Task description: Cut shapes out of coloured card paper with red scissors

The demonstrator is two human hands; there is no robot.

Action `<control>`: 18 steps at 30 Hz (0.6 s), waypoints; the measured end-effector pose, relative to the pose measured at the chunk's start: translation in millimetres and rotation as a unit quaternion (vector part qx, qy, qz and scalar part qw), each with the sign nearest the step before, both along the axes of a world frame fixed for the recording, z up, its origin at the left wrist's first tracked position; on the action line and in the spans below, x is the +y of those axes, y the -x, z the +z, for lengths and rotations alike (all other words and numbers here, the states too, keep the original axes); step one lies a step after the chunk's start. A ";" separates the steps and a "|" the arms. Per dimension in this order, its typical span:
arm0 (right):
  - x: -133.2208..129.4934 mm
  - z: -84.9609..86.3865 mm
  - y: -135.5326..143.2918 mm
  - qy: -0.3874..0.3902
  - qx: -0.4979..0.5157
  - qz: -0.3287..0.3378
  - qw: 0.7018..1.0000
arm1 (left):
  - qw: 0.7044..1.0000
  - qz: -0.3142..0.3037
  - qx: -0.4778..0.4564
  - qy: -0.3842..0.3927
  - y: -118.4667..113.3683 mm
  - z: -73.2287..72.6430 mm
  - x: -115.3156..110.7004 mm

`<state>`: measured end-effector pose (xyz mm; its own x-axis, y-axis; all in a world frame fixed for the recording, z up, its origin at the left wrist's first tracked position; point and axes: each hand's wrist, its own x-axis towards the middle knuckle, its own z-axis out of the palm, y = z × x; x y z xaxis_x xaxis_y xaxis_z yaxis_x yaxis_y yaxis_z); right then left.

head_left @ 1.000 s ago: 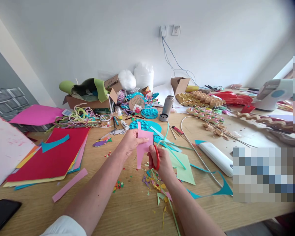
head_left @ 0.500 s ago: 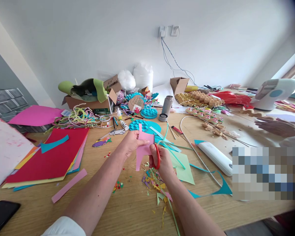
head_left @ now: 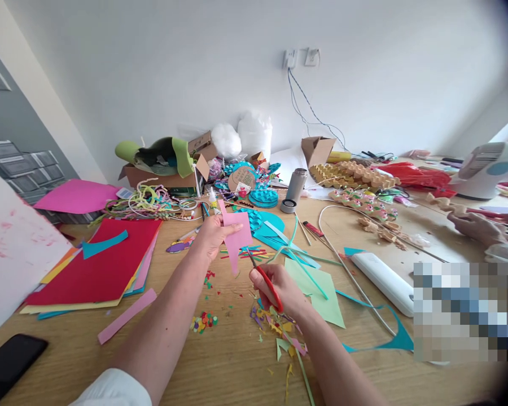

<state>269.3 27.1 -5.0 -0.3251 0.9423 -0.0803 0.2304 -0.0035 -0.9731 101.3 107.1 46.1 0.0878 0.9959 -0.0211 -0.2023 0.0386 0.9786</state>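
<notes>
Pinched between the thumb and fingers of my left hand [head_left: 215, 235] is a piece of pink paper [head_left: 237, 232], cut to an irregular shape with a narrow strip at its top and a tapering tail below. My right hand [head_left: 279, 290] grips red-handled scissors [head_left: 267, 281], the blades pointing up and left, just off the paper's lower right edge. Beneath the hands, small colourful paper scraps [head_left: 275, 321] and round confetti dots [head_left: 205, 321] lie on the wooden table [head_left: 220, 372]. Thin coloured paper strips [head_left: 258, 254] lie behind the scissors.
Coloured paper sheets [head_left: 97, 259] are stacked at left, near a black phone [head_left: 14, 361]. Light green paper [head_left: 322, 293] and a long white case [head_left: 383, 282] lie to the right. A metal flask [head_left: 295, 189] stands behind. Another person's hand [head_left: 472, 225] is at far right.
The scissors have come away from the pink paper, moving down with my right hand. My left hand has shifted slightly left with the paper. The view has turned a little left.
</notes>
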 end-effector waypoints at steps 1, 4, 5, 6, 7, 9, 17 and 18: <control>-1.3 2.2 -1.9 0.006 -0.013 0.024 1.000 | 1.000 0.005 0.000 -0.003 0.0 0.0 0.1; -3.3 6.6 -7.8 0.022 -0.042 0.095 0.994 | 1.000 0.013 -0.002 -0.008 -0.4 0.0 0.1; -3.3 7.2 -9.5 0.021 -0.048 0.119 0.992 | 1.000 0.017 -0.003 -0.008 -0.4 0.0 0.1; -3.0 7.3 -11.1 0.018 -0.054 0.138 0.989 | 1.000 0.021 -0.003 -0.007 -0.2 0.0 0.2; -2.5 7.2 -12.5 0.015 -0.063 0.149 0.987 | 1.000 0.026 -0.004 -0.006 0.1 0.0 0.5; -1.1 6.4 -15.0 0.014 -0.092 0.136 0.986 | 0.999 0.033 -0.006 -0.005 0.8 -0.2 1.2; -1.6 10.4 -25.2 0.068 -0.076 0.143 0.985 | 0.999 0.042 -0.008 0.004 2.0 -2.7 4.2; -1.9 11.1 -25.0 0.070 -0.073 0.130 0.986 | 0.999 0.042 -0.009 0.005 1.9 -2.7 4.2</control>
<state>294.3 25.2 6.1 -0.5298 0.8045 -0.2685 0.3796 -0.0582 -0.9233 99.4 111.2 43.4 0.0049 0.9995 -0.0302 -0.2224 0.0306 0.9745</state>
